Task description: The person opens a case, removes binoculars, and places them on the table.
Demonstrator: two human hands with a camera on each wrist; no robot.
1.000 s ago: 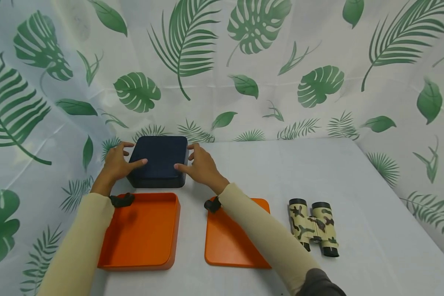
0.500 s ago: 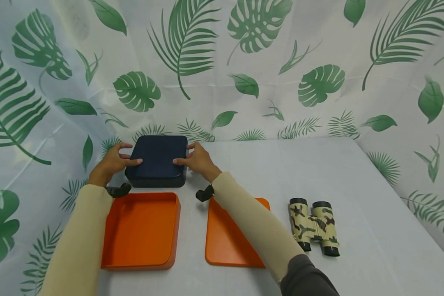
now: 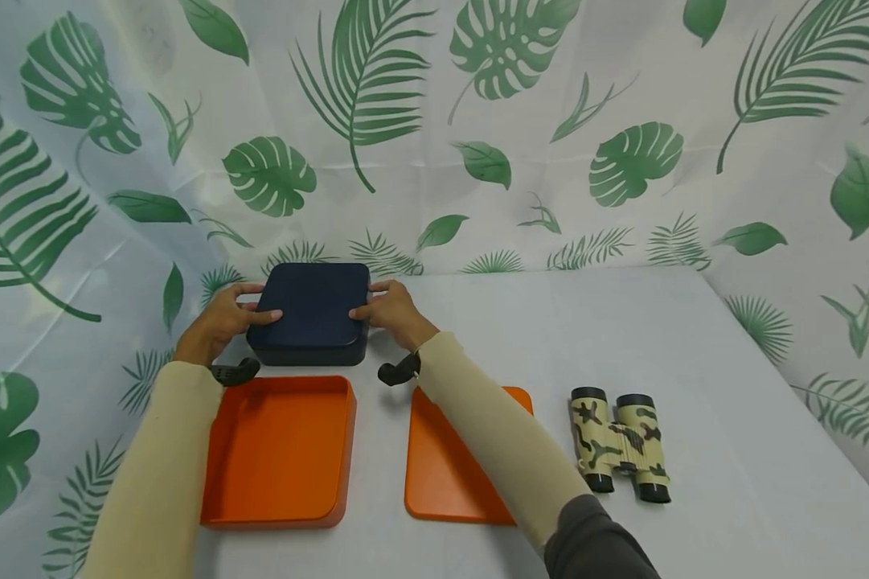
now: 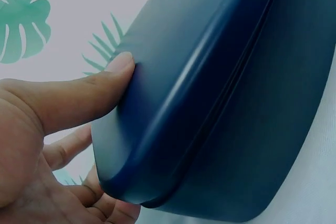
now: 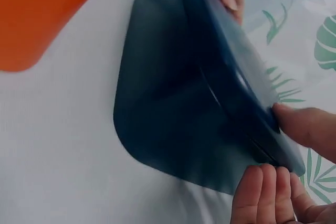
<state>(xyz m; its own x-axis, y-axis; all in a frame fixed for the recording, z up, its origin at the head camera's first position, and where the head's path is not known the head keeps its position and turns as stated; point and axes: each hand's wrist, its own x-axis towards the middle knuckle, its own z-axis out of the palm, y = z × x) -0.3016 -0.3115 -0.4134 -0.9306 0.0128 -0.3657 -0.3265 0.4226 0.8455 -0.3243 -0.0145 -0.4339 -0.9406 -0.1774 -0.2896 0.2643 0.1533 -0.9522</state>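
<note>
A dark navy box [image 3: 311, 301] with a fitted lid [image 4: 173, 72] stands at the back left of the table. My left hand [image 3: 220, 322] holds the lid's left side, thumb on top and fingers down along the side wall. At the opposite side my right hand [image 3: 398, 314] grips the lid, its thumb on the top surface. In the right wrist view, the curled fingertips [image 5: 268, 187] meet the lid's lower edge by the seam, above the box body [image 5: 168, 98]. What the box contains is hidden under the lid.
An orange open box [image 3: 278, 450] lies in front of the navy one, with a flat orange lid [image 3: 456, 462] to its right, partly under my right forearm. Camouflage binoculars [image 3: 618, 442] stand farther right. A leaf-print sheet [image 3: 506, 193] hangs behind the table.
Both hands have settled onto the navy lid's sides. The thumbs have shifted outward or back on its top, and the right fingers have drawn in against the edge. The box stays put.
</note>
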